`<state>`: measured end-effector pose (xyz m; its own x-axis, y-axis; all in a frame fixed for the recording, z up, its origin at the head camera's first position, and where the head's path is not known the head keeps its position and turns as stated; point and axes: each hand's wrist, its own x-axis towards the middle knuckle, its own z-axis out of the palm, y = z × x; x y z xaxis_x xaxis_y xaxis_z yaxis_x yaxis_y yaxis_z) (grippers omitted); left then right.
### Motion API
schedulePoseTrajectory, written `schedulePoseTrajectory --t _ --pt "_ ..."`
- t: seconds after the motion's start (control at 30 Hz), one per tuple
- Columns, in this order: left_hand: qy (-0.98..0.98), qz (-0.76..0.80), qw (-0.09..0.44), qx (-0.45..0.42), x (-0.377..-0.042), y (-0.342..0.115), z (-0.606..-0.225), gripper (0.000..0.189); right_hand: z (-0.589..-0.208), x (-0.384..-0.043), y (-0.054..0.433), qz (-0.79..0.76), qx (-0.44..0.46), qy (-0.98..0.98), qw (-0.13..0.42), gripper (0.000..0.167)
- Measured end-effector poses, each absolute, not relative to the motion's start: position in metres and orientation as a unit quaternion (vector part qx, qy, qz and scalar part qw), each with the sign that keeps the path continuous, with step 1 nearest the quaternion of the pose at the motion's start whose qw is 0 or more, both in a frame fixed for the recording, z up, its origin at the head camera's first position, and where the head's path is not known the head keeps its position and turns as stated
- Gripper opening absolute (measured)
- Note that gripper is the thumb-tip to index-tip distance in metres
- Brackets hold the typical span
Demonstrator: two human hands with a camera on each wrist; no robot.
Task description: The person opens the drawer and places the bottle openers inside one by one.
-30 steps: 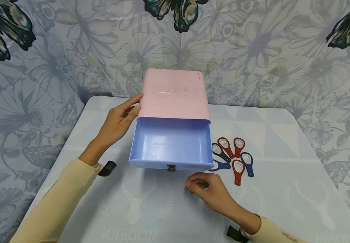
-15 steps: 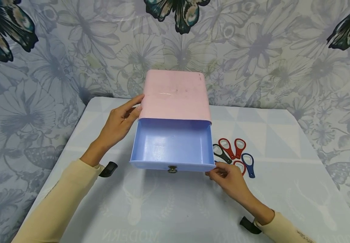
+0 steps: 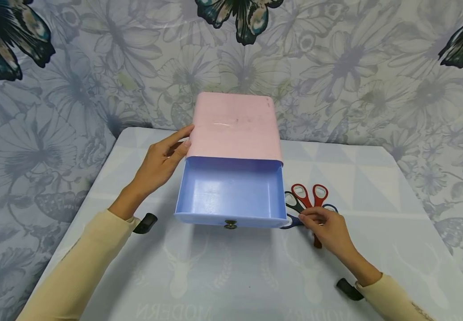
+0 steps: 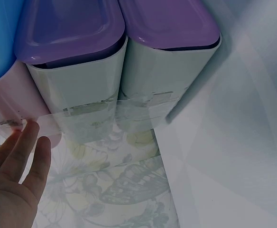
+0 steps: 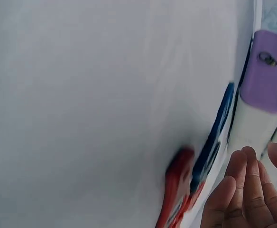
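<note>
In the head view a pink drawer unit (image 3: 235, 127) stands on the table with its blue drawer (image 3: 233, 189) pulled out, bare inside. My left hand (image 3: 159, 162) rests its fingers against the pink side. In the left wrist view its fingertips touch a pink wall (image 4: 15, 104), beside pale tiers with purple drawer fronts (image 4: 72, 28). My right hand (image 3: 325, 227) hovers over several small pieces with oval rings and short handles, among them red (image 3: 301, 195) and dark blue (image 3: 291, 221). In the right wrist view its fingers (image 5: 252, 190) are straight, thumb apart, nothing between.
The ring-ended pieces lie just right of the drawer's corner, including a black one (image 3: 293, 201). A small metal knob (image 3: 230, 224) projects from the drawer front. The patterned table (image 3: 231, 276) meets a floral wall covering (image 3: 336, 67) at the back.
My right hand has moved right, from in front of the drawer to above the ring-ended pieces, covering part of them. The left hand stays against the pink unit.
</note>
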<state>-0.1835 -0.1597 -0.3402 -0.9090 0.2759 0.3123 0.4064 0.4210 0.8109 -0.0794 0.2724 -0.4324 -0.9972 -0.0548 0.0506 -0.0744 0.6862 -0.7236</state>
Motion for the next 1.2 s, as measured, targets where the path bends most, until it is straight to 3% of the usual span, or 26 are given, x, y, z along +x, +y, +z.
schedulePoseTrajectory --t 0.43,0.83,1.2 --pt "-0.841 -0.499 0.065 -0.199 -0.183 -0.159 -0.341 0.047 -0.429 -0.078 0.316 0.304 -0.020 -0.951 0.047 0.034" --pt "-0.842 -0.495 0.068 -0.201 -0.183 -0.159 -0.341 0.047 -0.439 -0.072 0.335 0.281 -0.068 -0.957 0.005 0.047" --pt "-0.841 -0.498 0.066 -0.201 -0.183 -0.159 -0.340 0.047 -0.444 -0.073 0.346 0.270 -0.064 -0.961 0.006 0.050"
